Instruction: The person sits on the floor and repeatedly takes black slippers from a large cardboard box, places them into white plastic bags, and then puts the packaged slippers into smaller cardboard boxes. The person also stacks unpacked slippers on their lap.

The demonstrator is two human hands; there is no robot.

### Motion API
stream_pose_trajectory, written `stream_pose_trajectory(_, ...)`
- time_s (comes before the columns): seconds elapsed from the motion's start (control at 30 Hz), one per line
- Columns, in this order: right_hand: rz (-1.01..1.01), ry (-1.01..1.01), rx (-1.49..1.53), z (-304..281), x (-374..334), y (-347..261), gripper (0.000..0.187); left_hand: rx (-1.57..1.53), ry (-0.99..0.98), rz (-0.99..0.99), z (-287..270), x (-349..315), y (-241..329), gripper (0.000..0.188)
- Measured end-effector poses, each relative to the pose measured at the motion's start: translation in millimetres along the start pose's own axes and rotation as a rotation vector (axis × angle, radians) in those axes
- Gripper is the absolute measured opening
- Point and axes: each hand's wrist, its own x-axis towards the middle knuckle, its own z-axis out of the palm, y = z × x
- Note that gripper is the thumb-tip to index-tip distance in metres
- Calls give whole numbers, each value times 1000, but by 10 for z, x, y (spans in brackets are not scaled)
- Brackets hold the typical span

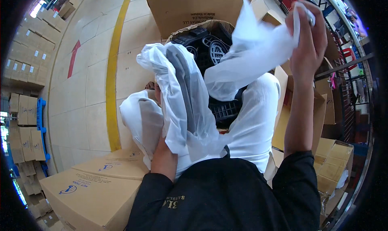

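Note:
My left hand (pixel 158 92) is mostly hidden behind a bundle of thin white translucent wrapping (pixel 173 105) with grey layers showing in its middle; it grips this bundle over my left leg. Raised at the upper right, my right hand (pixel 309 37) is closed on a loose white wrapping sheet (pixel 250 57), which hangs slantwise towards the middle. Between my knees stands an open cardboard box (pixel 178 32) of black treaded shoe soles (pixel 218 51). The hanging sheet covers part of the box's contents.
Closed cartons (pixel 101 186) stand at my left. Open cardboard boxes (pixel 331 162) and a metal rack (pixel 343 65) are on my right. A yellow floor line (pixel 113 69) runs along the left, with stacked cartons (pixel 30 61) and blue pallets (pixel 41 122) beyond.

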Motion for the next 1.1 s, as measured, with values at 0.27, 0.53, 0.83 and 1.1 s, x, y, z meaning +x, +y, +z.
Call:
stream_pose_trajectory(0.27,391,-820,-587,263,-442,-141,42,-19,-34,-6,24,303,-45,43)
stream_pose_trajectory(0.53,696,-801,-542,677,-463,223,46,-71,-44,-76,-160,204,-228,39)
stream_pose_trajectory(0.83,461,-407,-392,566,-513,165,13,-72,-77,-2,110,291,-159,52)
stream_pose_trajectory(1.1,214,10,-35,442,-273,-112,19,43,112,201,70,497,178,48)
